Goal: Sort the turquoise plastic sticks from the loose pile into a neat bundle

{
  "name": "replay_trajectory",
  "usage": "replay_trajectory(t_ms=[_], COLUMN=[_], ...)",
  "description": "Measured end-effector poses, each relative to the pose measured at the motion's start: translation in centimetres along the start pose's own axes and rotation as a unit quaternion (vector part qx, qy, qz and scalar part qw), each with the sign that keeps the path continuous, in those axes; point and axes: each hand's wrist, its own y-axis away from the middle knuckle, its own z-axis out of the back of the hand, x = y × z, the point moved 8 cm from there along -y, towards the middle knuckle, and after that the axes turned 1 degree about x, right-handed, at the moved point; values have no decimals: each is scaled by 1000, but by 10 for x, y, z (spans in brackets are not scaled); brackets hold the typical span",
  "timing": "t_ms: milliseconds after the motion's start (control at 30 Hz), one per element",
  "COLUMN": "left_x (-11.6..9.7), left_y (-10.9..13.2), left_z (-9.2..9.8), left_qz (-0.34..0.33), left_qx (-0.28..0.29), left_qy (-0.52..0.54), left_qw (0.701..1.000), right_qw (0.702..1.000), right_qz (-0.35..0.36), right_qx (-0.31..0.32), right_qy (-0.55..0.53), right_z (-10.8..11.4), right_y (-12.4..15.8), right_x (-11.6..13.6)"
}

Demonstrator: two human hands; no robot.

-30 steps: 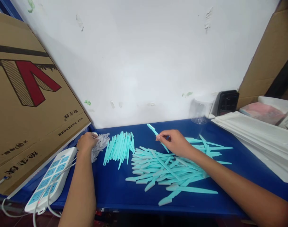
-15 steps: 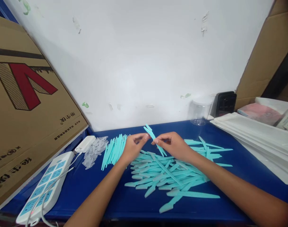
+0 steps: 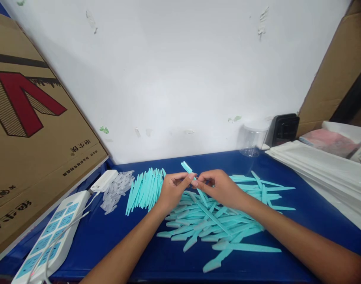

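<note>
Two turquoise eyebrow razors [image 3: 186, 167], lying nearly side by side and tilted, are pinched between my hands above the table. My left hand [image 3: 174, 191] is closed on them with thumb and fingertips near the upper part. Just below, my right hand [image 3: 218, 187] is closed too, its thumb and finger gripping the same razors. Under both hands spreads a loose heap of turquoise razors [image 3: 210, 221], pointing many ways. Left of my left hand lies a neater row of turquoise razors [image 3: 146, 189]. Beside that row is a pile of small clear plastic caps [image 3: 117, 189].
A white power strip [image 3: 54, 236] with cables and a white adapter [image 3: 105, 180] lie at the left, by a large cardboard box [image 3: 35, 138]. A clear jar [image 3: 253, 140] stands at the back right near white sheets [image 3: 316, 169]. A white wall [image 3: 180, 79] bounds the back.
The two razors were crossed and now lie nearly aligned. My left hand has moved right and taken hold of them, closer to my right hand. The view has shifted slightly.
</note>
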Motion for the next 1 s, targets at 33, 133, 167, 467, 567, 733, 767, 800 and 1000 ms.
replay_trajectory(t_ms=[33,133,167,467,567,733,767,800,1000], left_x=[0,0,0,-3,-2,3,5,7,-6], left_y=[0,-1,-1,-5,-8,-14,-15,-16,-17], left_z=[0,1,2,15,26,37,38,40,72], left_qz=[5,10,10,-11,-17,-24,-21,-14,-3], left_qx=[-1,-1,-3,-47,-71,-88,-85,-81,-73], left_qy=[3,7,6,-9,-8,-10,-8,-9,-251], left_qw=[1000,1000,1000,999,997,996,996,997,965], right_qw=[1000,1000,999,999,997,991,990,989,985], right_qz=[-4,-17,-22,3,18,37,40,42,32], right_qx=[-3,-20,-26,-27,-8,31,34,33,33], right_qy=[1,12,16,40,74,122,130,138,164], right_z=[0,0,1,0,-2,-7,-7,-6,-1], right_y=[0,0,0,3,3,2,2,2,1], right_x=[-1,-7,-9,-5,-1,1,1,1,-5])
